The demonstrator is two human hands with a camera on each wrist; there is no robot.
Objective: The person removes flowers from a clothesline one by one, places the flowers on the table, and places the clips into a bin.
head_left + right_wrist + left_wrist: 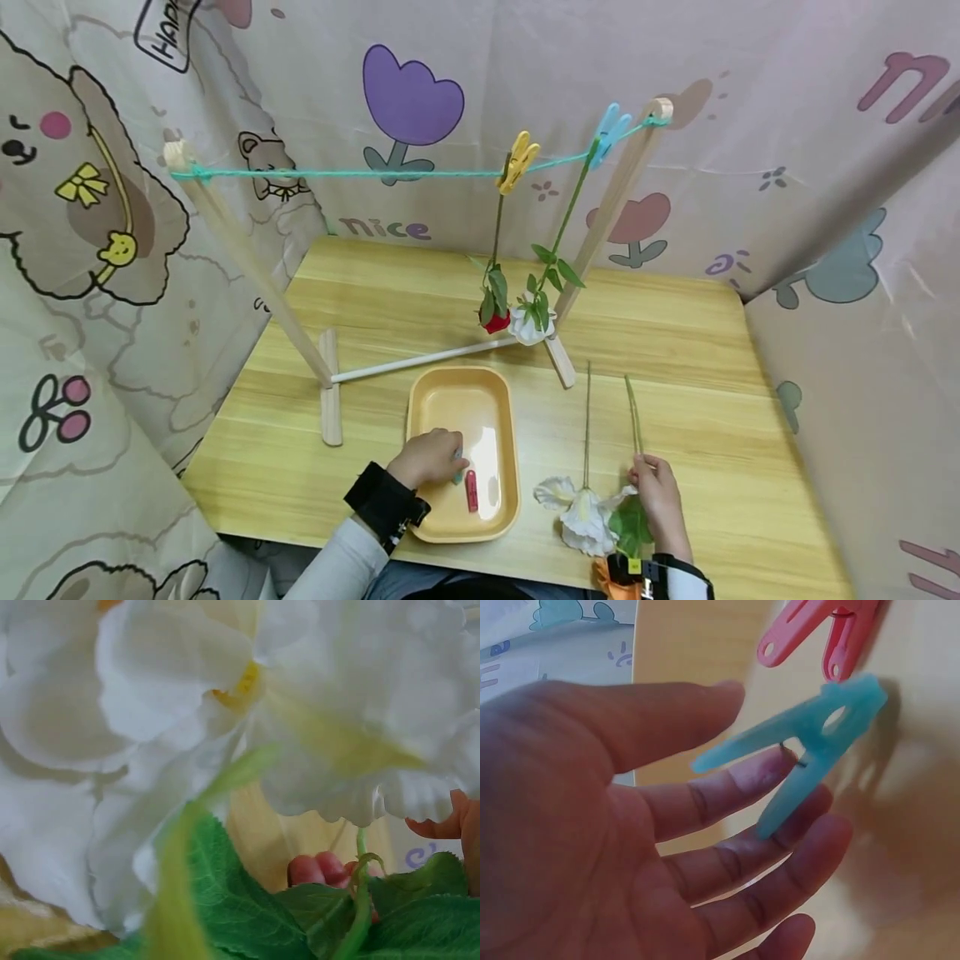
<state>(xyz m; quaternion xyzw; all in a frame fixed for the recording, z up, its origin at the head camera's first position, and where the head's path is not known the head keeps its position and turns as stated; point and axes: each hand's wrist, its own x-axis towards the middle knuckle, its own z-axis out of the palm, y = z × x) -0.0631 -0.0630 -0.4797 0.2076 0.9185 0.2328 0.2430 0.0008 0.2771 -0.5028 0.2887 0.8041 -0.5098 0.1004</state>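
Observation:
My left hand [427,457] reaches into the yellow tray [513,467] and holds a teal clothespin [832,731] among its curled fingers, its handles toward the palm. Beside it in the tray lies a red clothespin [471,491]. My right hand [662,493] grips the green stem [634,408] of an orange flower [619,581], whose leaves [632,527] hang below the fingers. The bloom is near the table's front edge, partly hidden by the wrist strap. Just left of this hand, a white flower [588,521] lies with its stem pointing away; its petals fill much of the right wrist view.
Beyond the tray stands a wooden frame [255,258] with a teal cord [352,173]. A yellow clothespin [517,162] holds a red rose [495,319] upside down on it; a blue clothespin [611,133] holds a white flower [531,325]. Printed cloth surrounds the table.

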